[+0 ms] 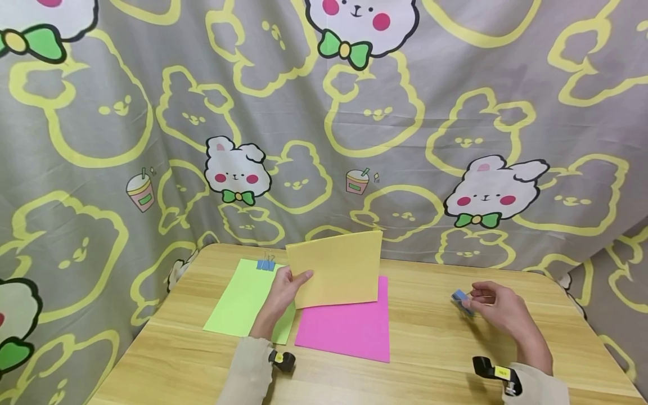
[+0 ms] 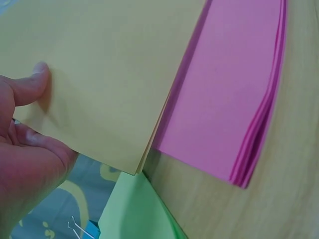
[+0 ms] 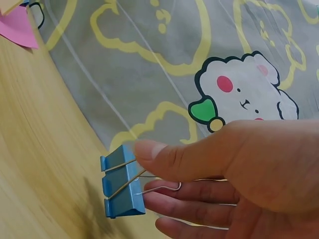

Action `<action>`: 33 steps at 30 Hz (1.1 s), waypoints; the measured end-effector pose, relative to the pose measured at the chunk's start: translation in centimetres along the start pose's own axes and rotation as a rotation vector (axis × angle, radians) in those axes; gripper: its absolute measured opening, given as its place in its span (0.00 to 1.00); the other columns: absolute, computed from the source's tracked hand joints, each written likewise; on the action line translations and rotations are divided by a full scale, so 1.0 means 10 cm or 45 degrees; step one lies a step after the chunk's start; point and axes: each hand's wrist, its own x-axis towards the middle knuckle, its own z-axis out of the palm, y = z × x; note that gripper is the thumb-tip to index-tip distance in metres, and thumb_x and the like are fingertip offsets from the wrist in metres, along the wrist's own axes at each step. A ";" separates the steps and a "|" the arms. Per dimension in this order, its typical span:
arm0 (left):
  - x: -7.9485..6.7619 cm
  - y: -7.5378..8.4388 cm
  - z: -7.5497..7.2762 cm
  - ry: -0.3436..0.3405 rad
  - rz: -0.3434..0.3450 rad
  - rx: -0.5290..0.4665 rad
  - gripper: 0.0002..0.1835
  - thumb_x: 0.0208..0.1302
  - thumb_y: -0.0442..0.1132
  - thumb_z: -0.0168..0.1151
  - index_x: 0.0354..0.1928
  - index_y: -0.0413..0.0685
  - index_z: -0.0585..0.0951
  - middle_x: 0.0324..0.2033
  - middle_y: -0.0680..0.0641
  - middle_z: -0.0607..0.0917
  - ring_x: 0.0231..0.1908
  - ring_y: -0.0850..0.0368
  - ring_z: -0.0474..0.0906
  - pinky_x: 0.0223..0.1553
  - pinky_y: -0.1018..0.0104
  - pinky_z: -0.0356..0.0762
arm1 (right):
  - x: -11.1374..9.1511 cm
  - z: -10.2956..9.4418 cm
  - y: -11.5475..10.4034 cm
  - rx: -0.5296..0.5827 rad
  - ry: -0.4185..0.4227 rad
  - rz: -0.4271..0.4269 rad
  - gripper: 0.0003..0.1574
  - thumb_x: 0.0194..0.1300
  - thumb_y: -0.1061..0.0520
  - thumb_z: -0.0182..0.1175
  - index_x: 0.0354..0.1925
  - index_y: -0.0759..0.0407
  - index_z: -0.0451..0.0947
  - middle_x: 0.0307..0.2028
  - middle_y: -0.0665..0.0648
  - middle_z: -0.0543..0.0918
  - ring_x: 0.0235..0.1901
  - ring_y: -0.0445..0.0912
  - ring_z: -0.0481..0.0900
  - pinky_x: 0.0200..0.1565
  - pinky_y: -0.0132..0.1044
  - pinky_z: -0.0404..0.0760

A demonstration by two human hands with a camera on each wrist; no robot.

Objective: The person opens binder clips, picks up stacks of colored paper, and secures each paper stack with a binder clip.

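My left hand (image 1: 284,292) grips a stack of yellow-orange paper (image 1: 336,270) by its left edge, thumb on the front face, held up tilted above the table. Beneath and behind it lies a stack of pink paper (image 1: 349,334), partly covered in the head view. On the right, my right hand (image 1: 498,306) pinches a blue binder clip (image 3: 122,184) by its wire handles between thumb and fingers, just above the tabletop. The clip's jaws hold nothing.
A stack of green paper (image 1: 235,306) lies at the left of the wooden table (image 1: 430,365), with another blue binder clip (image 1: 265,265) on its far edge. A patterned grey curtain (image 1: 304,112) hangs close behind the table and along its sides.
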 end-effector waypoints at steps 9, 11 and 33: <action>0.01 0.00 -0.01 0.009 0.004 0.011 0.15 0.73 0.36 0.63 0.28 0.35 0.75 0.15 0.53 0.61 0.18 0.62 0.56 0.28 0.71 0.62 | 0.00 0.02 -0.04 0.074 0.020 -0.017 0.37 0.69 0.51 0.69 0.62 0.76 0.71 0.52 0.71 0.84 0.47 0.56 0.86 0.38 0.26 0.80; 0.01 0.01 -0.01 -0.005 -0.001 -0.011 0.09 0.74 0.34 0.62 0.40 0.32 0.82 0.20 0.50 0.75 0.23 0.62 0.65 0.33 0.70 0.69 | 0.00 0.03 -0.06 0.104 0.011 -0.020 0.36 0.68 0.51 0.69 0.62 0.76 0.72 0.52 0.71 0.84 0.45 0.49 0.87 0.39 0.25 0.80; -0.02 0.04 0.02 -0.079 -0.036 -0.041 0.14 0.76 0.35 0.59 0.55 0.31 0.81 0.35 0.39 0.87 0.31 0.58 0.79 0.38 0.68 0.78 | 0.02 0.06 -0.21 0.312 0.003 -0.075 0.41 0.66 0.47 0.72 0.65 0.72 0.72 0.55 0.70 0.84 0.43 0.29 0.83 0.43 0.22 0.80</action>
